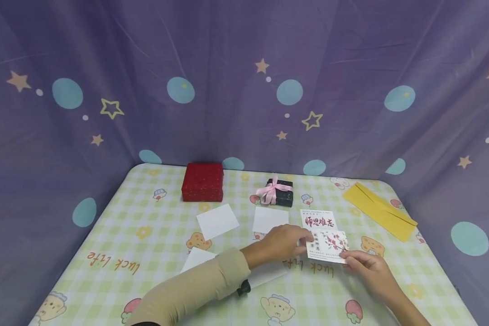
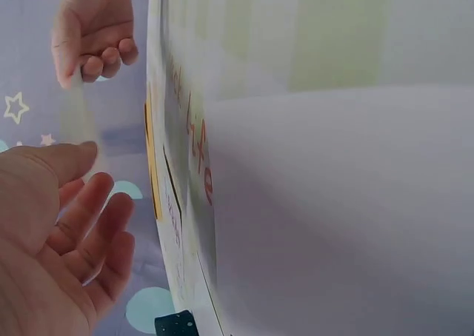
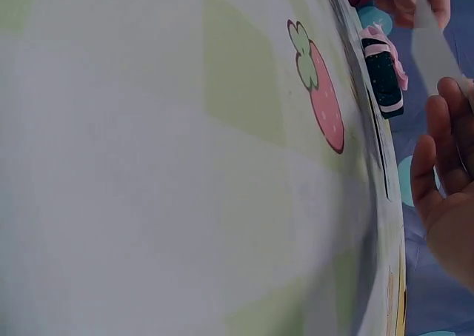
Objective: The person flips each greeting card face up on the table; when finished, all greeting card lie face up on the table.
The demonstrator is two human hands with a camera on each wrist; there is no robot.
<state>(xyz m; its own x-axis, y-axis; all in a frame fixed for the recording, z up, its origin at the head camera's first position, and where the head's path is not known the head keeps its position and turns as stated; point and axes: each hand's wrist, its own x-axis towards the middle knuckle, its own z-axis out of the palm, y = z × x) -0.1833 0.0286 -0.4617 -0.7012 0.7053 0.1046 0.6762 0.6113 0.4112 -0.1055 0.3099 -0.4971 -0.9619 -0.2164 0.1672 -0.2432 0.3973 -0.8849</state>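
Note:
A white card printed with pink blossoms and dark characters is held up between both hands. The left hand pinches its left edge, thumb against fingers, as the left wrist view shows with that hand close by. At the card's lower right corner the right hand pinches it; in the right wrist view this hand has its outer fingers loosely bent. Just behind lies another card with red characters, partly covered by the held one.
Blank white cards lie left of the hands; others sit partly under the left forearm. At the back stand a red box and a dark gift box with a pink ribbon. A yellow envelope lies at the right.

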